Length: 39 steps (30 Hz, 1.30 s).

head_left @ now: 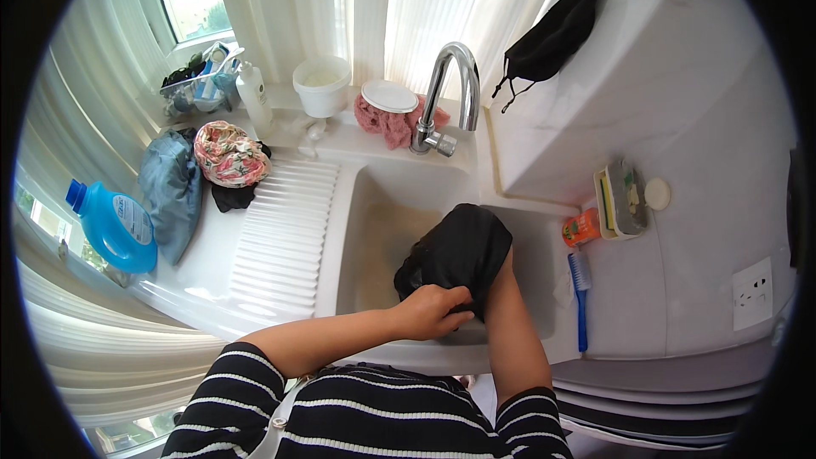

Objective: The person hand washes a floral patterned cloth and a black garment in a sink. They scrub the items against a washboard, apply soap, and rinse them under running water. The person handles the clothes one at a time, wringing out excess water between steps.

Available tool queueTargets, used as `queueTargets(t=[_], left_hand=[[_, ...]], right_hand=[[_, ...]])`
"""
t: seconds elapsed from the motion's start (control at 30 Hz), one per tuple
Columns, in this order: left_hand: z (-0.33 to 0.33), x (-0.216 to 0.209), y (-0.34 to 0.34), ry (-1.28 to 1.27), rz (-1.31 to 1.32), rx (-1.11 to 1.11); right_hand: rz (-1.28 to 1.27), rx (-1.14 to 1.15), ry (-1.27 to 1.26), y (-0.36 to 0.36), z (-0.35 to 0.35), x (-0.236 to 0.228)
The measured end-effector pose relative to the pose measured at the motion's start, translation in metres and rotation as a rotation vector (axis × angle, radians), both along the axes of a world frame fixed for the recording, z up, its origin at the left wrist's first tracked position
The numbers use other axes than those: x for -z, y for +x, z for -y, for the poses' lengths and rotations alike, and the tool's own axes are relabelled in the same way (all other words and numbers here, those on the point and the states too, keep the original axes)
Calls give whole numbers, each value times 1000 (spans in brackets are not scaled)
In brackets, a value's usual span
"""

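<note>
A dark, wet-looking black cloth garment (463, 246) is bunched up over the sink basin (531, 289); its exact kind does not show. My left hand (432, 310) has its fingers curled on the near edge of the cloth, closed on it. On the other side, my right hand (507, 265) goes into or behind the cloth, and its fingers are covered by the fabric. Cloudy brownish water (378, 242) stands in the basin beneath. The chrome faucet (455, 89) rises behind the basin, apart from both hands.
Left of the basin is a ribbed washboard (285, 234), with a floral cloth (229, 155), a blue-grey garment (172, 191) and a blue detergent bottle (119, 225) beyond. A blue-handled brush (581, 297) and an orange bottle (581, 228) lie right. A pink cloth (387, 126) sits by the faucet.
</note>
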<state>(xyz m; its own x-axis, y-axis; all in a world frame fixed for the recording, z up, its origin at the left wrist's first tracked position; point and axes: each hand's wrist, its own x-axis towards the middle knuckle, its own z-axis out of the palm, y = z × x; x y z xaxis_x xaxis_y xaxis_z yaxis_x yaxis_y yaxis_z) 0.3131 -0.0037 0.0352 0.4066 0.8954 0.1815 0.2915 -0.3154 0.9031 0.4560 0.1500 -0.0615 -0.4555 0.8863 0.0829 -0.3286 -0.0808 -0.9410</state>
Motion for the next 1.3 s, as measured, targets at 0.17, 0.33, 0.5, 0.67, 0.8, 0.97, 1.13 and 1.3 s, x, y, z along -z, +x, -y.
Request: queueTargets(t=[0.17, 0.33, 0.5, 0.67, 0.8, 0.97, 1.13, 1.3], left_hand=[[-6, 25, -8, 97, 153, -68], [-20, 5, -63, -832, 780, -134], [-27, -5, -97, -723, 293, 7], [-27, 3, -99, -978, 736, 64], [-29, 15, -112, -899, 1399, -90], [-26, 19, -100, -857, 1641, -72], [-27, 11, -93, -853, 1640, -35], [-33, 16, -70, -962, 1620, 53]], right_hand=[[45, 85, -216, 5, 15, -50], [604, 48, -37, 23, 0, -96], [861, -425, 42, 7, -7, -118], [817, -357, -125, -17, -15, -113], [976, -167, 116, -21, -6, -106], [360, 303, 122, -46, 42, -110], [173, -23, -390, -37, 39, -90], [35, -329, -666, -73, 68, -20]])
